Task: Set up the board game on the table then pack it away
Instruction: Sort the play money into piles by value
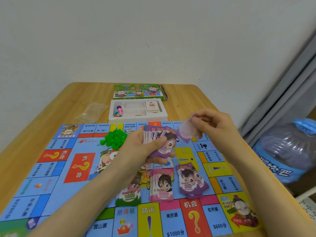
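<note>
Three piles of play money lie on the board (pixel 56 177): 1000 pile (pixel 129 194), 5000 pile (pixel 162 185), 500 pile (pixel 189 183). The right hand (pixel 213 127) pinches one blurred purple note (pixel 185 132) above the board's far right. The 500 pile lies nearer the person from it, lengthwise; the left hand (pixel 150 144) grips the wad (pixel 160 139), thumb on top.

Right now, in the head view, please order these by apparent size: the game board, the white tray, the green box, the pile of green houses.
1. game board
2. white tray and green box: nearly alike, and the box lies farther, so unranked.
3. pile of green houses
</note>
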`<state>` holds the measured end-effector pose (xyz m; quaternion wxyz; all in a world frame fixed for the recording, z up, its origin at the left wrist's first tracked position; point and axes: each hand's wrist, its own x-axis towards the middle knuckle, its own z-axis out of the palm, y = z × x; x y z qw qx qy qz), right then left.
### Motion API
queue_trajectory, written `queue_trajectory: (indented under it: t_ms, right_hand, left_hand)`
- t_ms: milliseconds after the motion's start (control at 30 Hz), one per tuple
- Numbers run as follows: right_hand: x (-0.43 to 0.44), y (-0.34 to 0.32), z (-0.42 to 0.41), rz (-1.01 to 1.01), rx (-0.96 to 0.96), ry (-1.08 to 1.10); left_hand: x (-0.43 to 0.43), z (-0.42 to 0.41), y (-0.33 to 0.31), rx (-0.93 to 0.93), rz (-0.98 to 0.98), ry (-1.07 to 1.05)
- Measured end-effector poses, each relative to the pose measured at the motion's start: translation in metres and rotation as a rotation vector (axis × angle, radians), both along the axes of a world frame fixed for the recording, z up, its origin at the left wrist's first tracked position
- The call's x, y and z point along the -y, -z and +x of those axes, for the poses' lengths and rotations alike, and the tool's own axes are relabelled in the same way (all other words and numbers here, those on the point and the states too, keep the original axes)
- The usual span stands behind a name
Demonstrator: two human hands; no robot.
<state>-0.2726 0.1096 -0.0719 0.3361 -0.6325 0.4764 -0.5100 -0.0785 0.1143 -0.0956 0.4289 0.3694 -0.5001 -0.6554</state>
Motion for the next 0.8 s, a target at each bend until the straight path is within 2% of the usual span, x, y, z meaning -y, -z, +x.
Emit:
queue_trajectory:
  t_ms: [100, 300, 400, 800]
  right_hand:
    - [0.0, -0.003, -0.009, 0.111, 0.007, -0.048]
    - [-0.002, -0.003, -0.016, 0.404, -0.443, -0.333]
    - [-0.005, -0.002, -0.013, 0.522, -0.594, -0.447]
    - [-0.005, 0.005, -0.004, 0.479, -0.731, -0.442]
  left_hand:
    - [0.001, 0.001, 0.0, -0.015, -0.007, -0.039]
    - [0.001, 0.0, 0.0, -0.034, -0.018, -0.054]
    - [0.001, 0.0, 0.0, -0.029, -0.021, -0.049]
    - [0.002, 0.0, 0.0, -0.029, -0.019, -0.049]
